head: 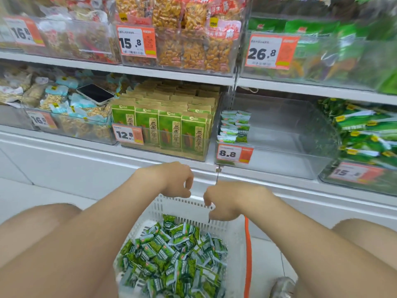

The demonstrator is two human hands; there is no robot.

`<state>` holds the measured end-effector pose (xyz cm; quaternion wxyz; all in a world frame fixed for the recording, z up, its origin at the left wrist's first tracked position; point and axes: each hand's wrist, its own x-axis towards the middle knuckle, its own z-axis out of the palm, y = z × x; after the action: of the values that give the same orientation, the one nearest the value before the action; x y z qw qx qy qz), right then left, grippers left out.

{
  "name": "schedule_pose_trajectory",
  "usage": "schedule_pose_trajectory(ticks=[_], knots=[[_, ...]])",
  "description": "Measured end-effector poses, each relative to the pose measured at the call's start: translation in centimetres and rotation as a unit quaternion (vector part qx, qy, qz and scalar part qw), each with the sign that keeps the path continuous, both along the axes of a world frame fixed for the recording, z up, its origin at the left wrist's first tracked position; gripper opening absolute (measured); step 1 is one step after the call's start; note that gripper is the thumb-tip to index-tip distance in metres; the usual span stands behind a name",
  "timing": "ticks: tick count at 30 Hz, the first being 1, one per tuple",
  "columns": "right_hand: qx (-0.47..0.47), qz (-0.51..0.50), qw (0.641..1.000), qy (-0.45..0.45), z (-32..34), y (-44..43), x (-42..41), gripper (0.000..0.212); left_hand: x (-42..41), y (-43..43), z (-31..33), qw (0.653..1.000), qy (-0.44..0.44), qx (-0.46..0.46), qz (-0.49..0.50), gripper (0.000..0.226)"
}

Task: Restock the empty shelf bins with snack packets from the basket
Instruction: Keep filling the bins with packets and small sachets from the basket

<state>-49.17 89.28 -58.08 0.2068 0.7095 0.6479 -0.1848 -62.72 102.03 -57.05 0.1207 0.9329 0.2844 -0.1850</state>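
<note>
— Hands, left to right: left hand (178, 181) hangs over the basket's far rim, fingers loosely curled, nothing in it. Right hand (225, 201) is just beside it and a little lower, fingers curled downward near the rim. No packet shows in it; whether the fingertips touch the plastic, cannot tell.

— Where is the stock?

— White perforated basket (182, 204) on the floor, between the knees. A loose heap of green snack packets (171, 254) covers its bottom.

— And the lower shelf, in the same order?

— Far-left bin (71, 127): mixed nut bags, with a phone (95, 93) lying on top. Next, green cartons (161, 125), packed tight. Then the clear bin (290, 136) with the 8.8 price tag (234, 153): one short stack of matching packets (235, 127) against its left wall, the remainder of its floor unfilled. Right of it, larger green bags (365, 136), well filled.

— Progress?

— Judgement: early. A small stack is in, most of the clear bin is left to fill, and the heap in the basket looks large. Neither hand carries anything, so the step in hand reads as reaching for a fresh handful. Whether bins outside this view also need stock, cannot tell.
</note>
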Motion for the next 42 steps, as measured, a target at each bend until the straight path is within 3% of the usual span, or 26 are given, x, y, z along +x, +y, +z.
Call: schedule_pose_trajectory(ticks=[6,11,14,19,25,28,31,34,39,42], knots=[[-0.020,0.023,0.999,-0.020,-3.9,-3.4,0.2,0.033,0.4,-4.4,-3.8,0.995,0.090,-0.009,-0.042,0.033],[-0.038,0.042,0.998,-0.032,-7.3,-4.1,-0.1,0.006,0.6,-5.6,-8.8,0.985,0.156,0.001,-0.071,0.026],[-0.031,0.043,0.998,-0.041,-10.0,-4.0,-0.2,0.010,1.2,-6.1,-11.4,0.986,0.146,0.004,-0.076,0.024],[-0.070,0.060,0.993,-0.077,-14.6,-4.0,1.2,0.011,1.0,-6.9,-18.4,0.989,0.124,-0.067,-0.039,0.025],[-0.008,-0.100,0.994,0.040,-19.0,-3.3,4.3,0.019,1.4,-7.1,-24.4,0.986,0.127,-0.101,-0.045,0.019],[-0.048,-0.179,0.975,0.127,-24.0,-4.4,3.7,0.029,3.1,-6.7,-25.5,0.985,0.119,-0.112,-0.049,0.019],[-0.072,-0.203,0.966,0.145,-28.2,-6.1,2.5,0.034,5.2,-6.4,-26.3,0.986,0.091,-0.130,-0.047,0.025],[-0.063,-0.145,0.982,0.106,-30.4,-6.7,1.7,0.021,6.6,-6.2,-27.4,0.983,0.090,-0.150,-0.049,0.026],[-0.109,0.005,0.994,0.016,-31.8,-5.8,1.4,0.044,6.2,-4.8,-28.8,0.980,0.092,-0.169,-0.043,0.027],[-0.096,0.003,0.995,0.034,-30.6,-4.4,2.0,0.027,5.3,-3.5,-29.1,0.978,0.111,-0.176,-0.016,0.027]])
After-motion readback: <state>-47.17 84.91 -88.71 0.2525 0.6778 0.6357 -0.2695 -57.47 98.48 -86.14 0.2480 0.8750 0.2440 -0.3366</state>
